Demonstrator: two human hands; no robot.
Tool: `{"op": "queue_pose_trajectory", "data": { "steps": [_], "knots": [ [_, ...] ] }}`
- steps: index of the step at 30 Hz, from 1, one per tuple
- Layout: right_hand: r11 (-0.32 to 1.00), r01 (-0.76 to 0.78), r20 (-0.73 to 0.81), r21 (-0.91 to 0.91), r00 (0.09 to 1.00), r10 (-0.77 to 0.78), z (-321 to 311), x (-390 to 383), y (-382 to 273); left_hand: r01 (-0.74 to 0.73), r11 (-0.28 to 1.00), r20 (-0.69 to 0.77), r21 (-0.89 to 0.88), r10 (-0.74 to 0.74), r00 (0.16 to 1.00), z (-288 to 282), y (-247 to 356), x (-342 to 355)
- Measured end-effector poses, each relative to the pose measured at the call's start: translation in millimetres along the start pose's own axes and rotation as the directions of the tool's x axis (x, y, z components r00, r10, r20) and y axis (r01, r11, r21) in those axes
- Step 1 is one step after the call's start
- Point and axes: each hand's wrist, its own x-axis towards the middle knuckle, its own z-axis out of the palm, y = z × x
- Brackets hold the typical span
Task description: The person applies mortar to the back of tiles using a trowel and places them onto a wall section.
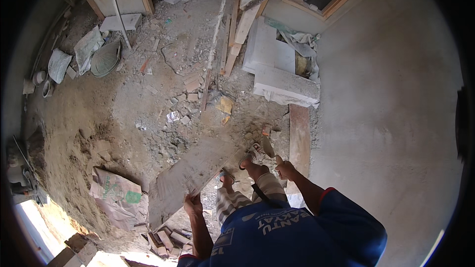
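A long grey board (185, 178), smeared with dried mortar, slants across the space in front of me. My left hand (193, 204) is closed on its near edge, by the lower end. The board's far end reaches close to my feet. On the right, my right hand (285, 170) grips the handle of a trowel (267, 146). The trowel's blade points away from me, above the ground near my sandalled foot (251, 154), clear of the board.
Broken bricks (170, 241) and a crumpled paper sack (118, 193) lie at lower left. A plank (299, 138) runs along the plastered wall (386, 133) on the right. White blocks (282, 71) and leaning timbers (242, 29) stand ahead. Rubble covers the floor.
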Motion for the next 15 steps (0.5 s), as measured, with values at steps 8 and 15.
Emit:
{"op": "queue_pose_trajectory", "data": {
  "steps": [8,15],
  "knots": [
    [0.953,-0.230,-0.090,0.199,0.964,0.252,-146.4,18.3,49.0,-0.086,0.860,0.348,0.503,-0.110,0.931,181.7,-83.5,-107.3],
    [0.780,-0.164,-0.165,0.604,0.932,0.324,-265.5,14.0,81.4,-0.245,0.665,0.525,0.705,-0.258,0.811,306.8,-224.7,-174.5]
  ]
}}
